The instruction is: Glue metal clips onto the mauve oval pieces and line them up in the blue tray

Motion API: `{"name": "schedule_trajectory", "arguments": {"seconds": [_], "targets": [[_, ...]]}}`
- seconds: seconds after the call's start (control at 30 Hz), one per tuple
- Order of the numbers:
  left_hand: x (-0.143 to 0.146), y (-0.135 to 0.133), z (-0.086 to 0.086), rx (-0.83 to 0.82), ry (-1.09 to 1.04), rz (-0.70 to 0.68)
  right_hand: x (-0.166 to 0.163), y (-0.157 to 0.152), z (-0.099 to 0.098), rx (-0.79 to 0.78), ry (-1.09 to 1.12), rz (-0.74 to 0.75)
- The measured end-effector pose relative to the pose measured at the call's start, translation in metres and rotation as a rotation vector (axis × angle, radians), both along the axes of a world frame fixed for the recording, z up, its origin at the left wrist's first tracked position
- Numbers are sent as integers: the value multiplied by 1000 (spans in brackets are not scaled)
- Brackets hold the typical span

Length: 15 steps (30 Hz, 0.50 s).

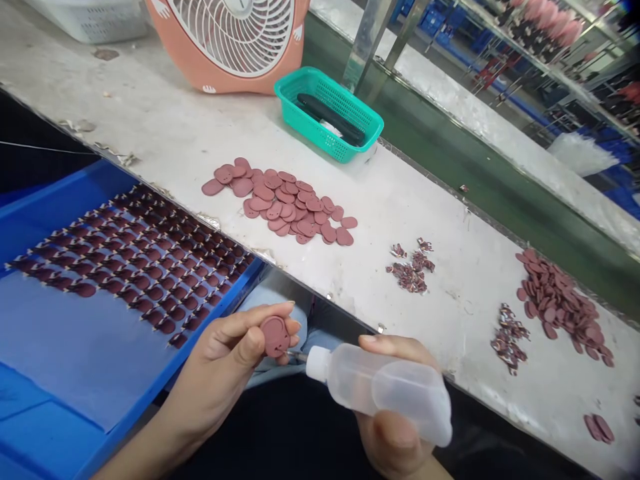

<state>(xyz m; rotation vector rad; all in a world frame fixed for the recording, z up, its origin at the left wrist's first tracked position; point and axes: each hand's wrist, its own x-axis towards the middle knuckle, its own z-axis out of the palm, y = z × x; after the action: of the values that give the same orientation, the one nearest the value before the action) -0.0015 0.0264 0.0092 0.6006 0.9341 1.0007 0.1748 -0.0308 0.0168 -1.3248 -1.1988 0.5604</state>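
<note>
My left hand point(227, 357) pinches a small dark-red oval piece point(275, 335) between thumb and fingers, below the table's front edge. My right hand point(395, 420) is wrapped round a clear plastic squeeze bottle point(385, 390). Its thin metal nozzle points left and touches the lower edge of the oval piece. A pile of the same oval pieces point(285, 203) lies on the white table point(165, 133) ahead. At my left a blue tray point(45, 207) holds several neat rows of finished pieces point(145, 257).
A second pile of oval pieces point(563, 307) and small heaps of tiny patterned bits point(411, 267) lie to the right. A teal basket point(327, 113) with a black object and a salmon-coloured fan point(233, 40) stand at the back. Beyond runs a green conveyor point(500, 180).
</note>
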Motion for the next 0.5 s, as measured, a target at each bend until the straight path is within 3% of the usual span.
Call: {"name": "schedule_trajectory", "arguments": {"seconds": [0.5], "targets": [[-3, 0, -3, 33, 88, 6, -12, 13, 16, 131, -193, -88]]}}
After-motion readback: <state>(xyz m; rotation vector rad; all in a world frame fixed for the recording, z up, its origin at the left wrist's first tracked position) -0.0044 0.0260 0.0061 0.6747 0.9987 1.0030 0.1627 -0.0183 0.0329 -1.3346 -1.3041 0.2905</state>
